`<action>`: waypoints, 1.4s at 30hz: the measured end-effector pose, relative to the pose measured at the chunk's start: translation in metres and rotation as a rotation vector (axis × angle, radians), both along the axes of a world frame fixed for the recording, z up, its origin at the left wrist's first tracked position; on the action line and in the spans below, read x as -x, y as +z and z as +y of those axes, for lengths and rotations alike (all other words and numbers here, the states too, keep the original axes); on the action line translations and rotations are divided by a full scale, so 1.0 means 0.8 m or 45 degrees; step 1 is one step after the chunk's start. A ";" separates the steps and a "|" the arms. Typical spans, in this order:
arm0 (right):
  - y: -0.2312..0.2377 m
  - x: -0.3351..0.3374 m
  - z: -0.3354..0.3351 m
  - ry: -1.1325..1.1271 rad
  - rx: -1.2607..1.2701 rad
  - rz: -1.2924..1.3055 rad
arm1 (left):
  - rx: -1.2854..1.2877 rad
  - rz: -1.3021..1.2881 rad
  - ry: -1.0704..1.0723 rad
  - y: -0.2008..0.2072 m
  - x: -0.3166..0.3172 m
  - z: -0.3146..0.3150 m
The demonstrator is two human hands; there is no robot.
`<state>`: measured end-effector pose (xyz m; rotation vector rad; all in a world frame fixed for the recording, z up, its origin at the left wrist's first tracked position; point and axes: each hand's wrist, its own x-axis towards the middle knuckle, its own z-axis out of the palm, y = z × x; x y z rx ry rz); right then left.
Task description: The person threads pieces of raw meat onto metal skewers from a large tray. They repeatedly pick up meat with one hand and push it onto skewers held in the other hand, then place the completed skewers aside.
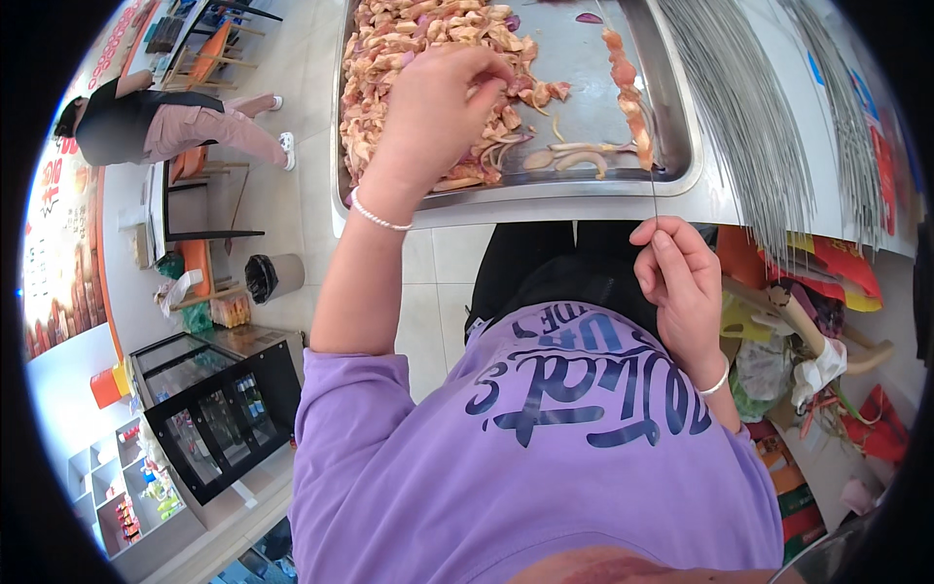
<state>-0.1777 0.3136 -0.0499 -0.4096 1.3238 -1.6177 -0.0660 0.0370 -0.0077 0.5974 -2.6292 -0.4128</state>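
A: What's in the steel tray (681, 165)?

B: Raw meat pieces (409, 49) heaped at its left (pale, glossy), with onion slivers (569, 156). The left hand (433, 112) pinches a piece there.

A: And the right hand (681, 277)?

B: Just below the tray, clenched on a thin metal skewer (650, 165) threaded with meat. Bare skewers (749, 107) fan out right of it.

Meat pile (409, 58): top cut off by the frame edge, part hidden behind the left hand (433, 117). Skewer bundle (749, 107): upper ends out of frame. Left fingers (491, 73): tips buried among meat pieces, grip unclear.
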 end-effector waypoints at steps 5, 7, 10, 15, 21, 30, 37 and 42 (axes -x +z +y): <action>0.002 -0.002 -0.002 0.025 0.008 -0.008 | 0.395 -0.062 -0.220 -0.032 0.054 0.010; 0.004 -0.002 0.001 0.017 -0.013 -0.002 | 0.460 -0.119 -0.235 -0.046 0.065 0.009; 0.004 0.002 0.005 0.010 -0.017 0.031 | 0.219 -0.136 -0.208 -0.043 0.061 0.000; 0.002 0.003 0.003 0.097 -0.043 0.014 | -1.352 0.495 -0.008 -0.004 0.031 -0.007; 0.006 -0.004 -0.005 0.299 -0.021 0.059 | -2.068 0.932 -0.087 -0.005 -0.008 -0.009; 0.010 -0.008 -0.007 0.360 -0.049 0.108 | -2.132 1.047 -0.146 -0.010 -0.019 0.001; 0.013 -0.013 -0.010 0.368 -0.051 0.100 | -2.110 1.049 -0.174 -0.001 -0.027 0.013; 0.013 -0.017 -0.011 0.370 -0.046 0.113 | -2.160 1.066 -0.130 -0.004 -0.034 0.014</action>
